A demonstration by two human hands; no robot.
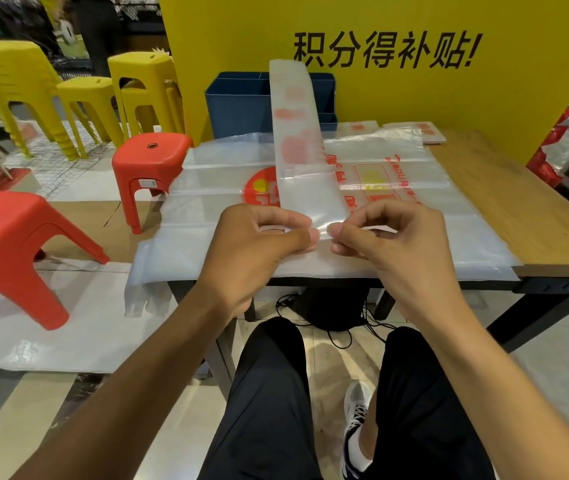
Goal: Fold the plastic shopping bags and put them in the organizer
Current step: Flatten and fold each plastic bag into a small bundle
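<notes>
Yellow panel (414, 81) behind the counter (504, 202) reads "积分得补贴!" in black, fully legible. Red print on the flat bags (397, 188) spread over the counter is partly covered and seen through plastic; I make out a red disc with a yellow spot and a boxed label, characters not readable. Prints on the folded strip (297, 133) are pale red smudges, unreadable. My left hand (259, 244) and right hand (383, 244) are both at the near end of that strip, just inside the counter's near edge, knuckles up, fingers curled; each grip is a thumb-and-fingertip pinch on the strip's near end, thumbs nearly meeting. The strip is a long narrow folded bag running from my hands toward the counter's far edge, its far end in front of the blue organizer (238, 105). Organizer sits at the far-left corner, against the panel; its middle is hidden by the strip, inside dividers only partly visible. A small stack of folded bags (425, 131) lies along the far edge, right of the organizer. Flat bags overhang the counter's left edge. Red stools (151, 161) and yellow stools (144, 84) stand off to the left. Both forearms are extended, cut off at the bottom of the view.
</notes>
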